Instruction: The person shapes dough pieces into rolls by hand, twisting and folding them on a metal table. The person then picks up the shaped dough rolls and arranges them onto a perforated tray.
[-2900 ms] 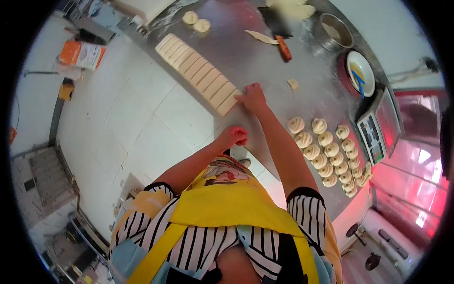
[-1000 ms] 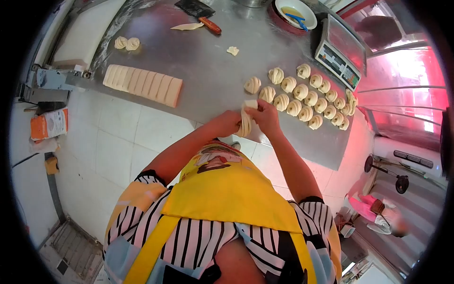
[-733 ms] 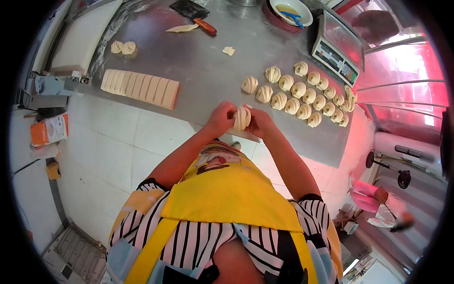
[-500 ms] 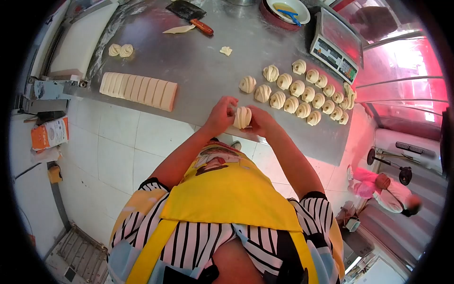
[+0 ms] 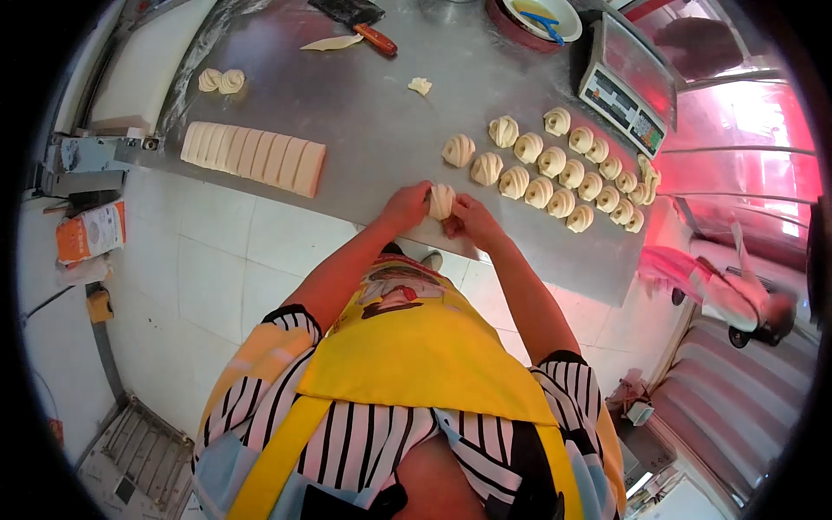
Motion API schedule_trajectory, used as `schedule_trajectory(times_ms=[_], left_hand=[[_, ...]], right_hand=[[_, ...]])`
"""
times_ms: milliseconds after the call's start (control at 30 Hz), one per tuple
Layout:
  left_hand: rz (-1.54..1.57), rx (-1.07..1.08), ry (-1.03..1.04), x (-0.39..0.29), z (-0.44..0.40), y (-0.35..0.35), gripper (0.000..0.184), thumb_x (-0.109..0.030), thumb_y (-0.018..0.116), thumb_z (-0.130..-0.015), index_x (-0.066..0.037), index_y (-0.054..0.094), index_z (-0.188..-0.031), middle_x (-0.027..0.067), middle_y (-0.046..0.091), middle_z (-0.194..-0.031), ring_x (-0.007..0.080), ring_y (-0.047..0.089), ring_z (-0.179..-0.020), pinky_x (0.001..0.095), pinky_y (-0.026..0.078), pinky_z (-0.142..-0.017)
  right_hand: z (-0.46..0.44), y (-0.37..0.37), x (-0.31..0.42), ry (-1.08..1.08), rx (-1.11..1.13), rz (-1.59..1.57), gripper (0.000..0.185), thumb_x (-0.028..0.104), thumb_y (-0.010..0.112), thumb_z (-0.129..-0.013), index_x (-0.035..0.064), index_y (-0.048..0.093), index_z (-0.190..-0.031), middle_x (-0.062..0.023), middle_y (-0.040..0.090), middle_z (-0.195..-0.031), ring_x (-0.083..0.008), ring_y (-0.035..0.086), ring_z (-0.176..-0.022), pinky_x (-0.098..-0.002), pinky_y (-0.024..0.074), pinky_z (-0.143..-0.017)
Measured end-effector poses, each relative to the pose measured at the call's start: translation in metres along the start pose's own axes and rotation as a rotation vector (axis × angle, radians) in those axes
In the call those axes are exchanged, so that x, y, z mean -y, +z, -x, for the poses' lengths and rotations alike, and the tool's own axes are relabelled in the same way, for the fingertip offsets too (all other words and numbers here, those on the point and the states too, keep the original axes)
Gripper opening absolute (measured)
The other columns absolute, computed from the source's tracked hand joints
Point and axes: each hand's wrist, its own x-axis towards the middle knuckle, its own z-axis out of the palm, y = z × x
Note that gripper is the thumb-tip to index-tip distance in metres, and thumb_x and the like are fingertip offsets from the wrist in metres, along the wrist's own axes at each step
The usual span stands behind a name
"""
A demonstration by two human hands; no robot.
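Note:
Near the table's front edge, a pale ridged dough roll [image 5: 441, 202] is held between both my hands. My left hand [image 5: 407, 208] is closed on its left side, and my right hand [image 5: 475, 222] pinches its right side. To the right lie several shaped dough rolls [image 5: 515, 182] in rows. On the left, a row of cut dough slices [image 5: 253, 159] stands side by side, touching. Behind that row sit two twisted dough pieces [image 5: 221, 81]. A small dough scrap [image 5: 420, 86] lies farther back in the middle.
The steel table [image 5: 364, 121] carries a cleaver [image 5: 374, 39] with a wooden handle, a dough strip [image 5: 332, 43], a bowl with a blue brush [image 5: 542, 19] and a digital scale [image 5: 626, 91]. A person [image 5: 737, 290] is at the far right, beyond the table.
The dough roll has been turned and raised slightly between my hands. My right fingers have shifted around its lower side. The person at right has moved farther up the view.

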Motion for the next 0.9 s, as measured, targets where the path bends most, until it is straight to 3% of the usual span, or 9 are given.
schedule_trajectory(times_ms=[67, 267, 367, 467, 567, 667, 767, 833, 900], left_hand=[[-0.017, 0.005, -0.025, 0.008, 0.005, 0.008, 0.024, -0.009, 0.055, -0.077, -0.005, 0.049, -0.100, 0.0210, 0.061, -0.089, 0.0399, 0.057, -0.087, 0.0464, 0.045, -0.072], [-0.132, -0.059, -0.086, -0.007, 0.013, 0.014, 0.023, -0.010, 0.053, -0.079, -0.006, 0.048, -0.100, 0.0219, 0.061, -0.088, 0.0424, 0.057, -0.082, 0.0474, 0.045, -0.068], [-0.122, -0.097, -0.049, -0.001, 0.012, 0.019, 0.028, -0.006, 0.056, -0.077, -0.006, 0.047, -0.102, 0.0174, 0.062, -0.077, 0.0366, 0.062, -0.071, 0.0449, 0.048, -0.062], [0.132, 0.020, -0.200, -0.012, 0.011, 0.007, 0.027, -0.003, 0.055, -0.077, -0.005, 0.046, -0.102, 0.0147, 0.061, -0.070, 0.0288, 0.061, -0.056, 0.0392, 0.049, -0.052], [0.558, 0.177, -0.421, -0.011, 0.008, -0.002, 0.025, -0.001, 0.054, -0.077, -0.004, 0.046, -0.100, 0.0133, 0.059, -0.065, 0.0227, 0.058, -0.047, 0.0355, 0.048, -0.046], [0.331, 0.089, -0.330, -0.020, 0.009, -0.003, 0.020, -0.001, 0.053, -0.078, -0.003, 0.046, -0.096, 0.0133, 0.060, -0.065, 0.0225, 0.059, -0.047, 0.0348, 0.048, -0.045], [-0.131, -0.054, -0.162, -0.011, 0.010, 0.008, 0.024, -0.008, 0.058, -0.075, -0.003, 0.048, -0.097, 0.0194, 0.061, -0.079, 0.0376, 0.061, -0.076, 0.0426, 0.047, -0.065], [-0.030, -0.038, -0.238, -0.017, 0.009, 0.004, 0.024, -0.009, 0.059, -0.075, -0.004, 0.048, -0.096, 0.0201, 0.061, -0.080, 0.0392, 0.060, -0.078, 0.0449, 0.046, -0.067], [0.069, -0.009, -0.286, -0.024, 0.014, -0.001, 0.020, -0.007, 0.057, -0.076, -0.003, 0.048, -0.093, 0.0193, 0.061, -0.076, 0.0358, 0.060, -0.070, 0.0435, 0.046, -0.061]], right_hand=[[0.004, -0.004, 0.000, -0.040, 0.035, 0.321, 0.026, 0.030, 0.053, -0.090, 0.0060, 0.046, -0.098, -0.0067, 0.057, -0.073, -0.0162, 0.058, -0.061, -0.0315, 0.0493, -0.054], [-0.013, 0.006, -0.030, -0.411, -0.487, 1.162, 0.024, 0.014, 0.057, -0.081, 0.0036, 0.045, -0.100, -0.0083, 0.059, -0.072, -0.0155, 0.060, -0.059, -0.0288, 0.0475, -0.049], [0.010, 0.001, 0.013, 0.089, -0.065, 0.161, 0.023, 0.010, 0.058, -0.079, 0.0037, 0.046, -0.098, -0.0109, 0.060, -0.072, -0.0190, 0.061, -0.057, -0.0322, 0.0478, -0.050], [-0.004, 0.005, 0.000, -0.019, -0.218, 0.320, 0.022, 0.010, 0.057, -0.077, 0.0048, 0.048, -0.097, -0.0127, 0.061, -0.074, -0.0240, 0.061, -0.056, -0.0351, 0.0479, -0.051], [-0.021, 0.001, -0.015, -0.221, -0.396, 0.887, 0.020, 0.009, 0.057, -0.076, 0.0053, 0.049, -0.093, -0.0140, 0.061, -0.074, -0.0265, 0.061, -0.056, -0.0353, 0.0479, -0.050], [-0.019, -0.002, -0.009, -0.328, -0.420, 1.087, 0.020, 0.009, 0.058, -0.075, 0.0054, 0.049, -0.092, -0.0133, 0.061, -0.073, -0.0258, 0.061, -0.057, -0.0358, 0.0479, -0.051], [-0.008, -0.001, -0.001, -0.203, -0.363, 0.966, 0.019, 0.010, 0.059, -0.074, 0.0068, 0.048, -0.090, -0.0135, 0.061, -0.075, -0.0289, 0.062, -0.063, -0.0381, 0.0483, -0.056], [-0.009, 0.002, 0.006, -0.136, -0.331, 0.866, 0.020, 0.011, 0.060, -0.074, 0.0076, 0.049, -0.090, -0.0134, 0.062, -0.076, -0.0311, 0.062, -0.068, -0.0399, 0.0480, -0.059], [-0.007, 0.007, 0.004, -0.108, -0.339, 0.888, 0.020, 0.013, 0.060, -0.074, 0.0081, 0.049, -0.090, -0.0134, 0.063, -0.077, -0.0328, 0.062, -0.072, -0.0413, 0.0476, -0.061]])
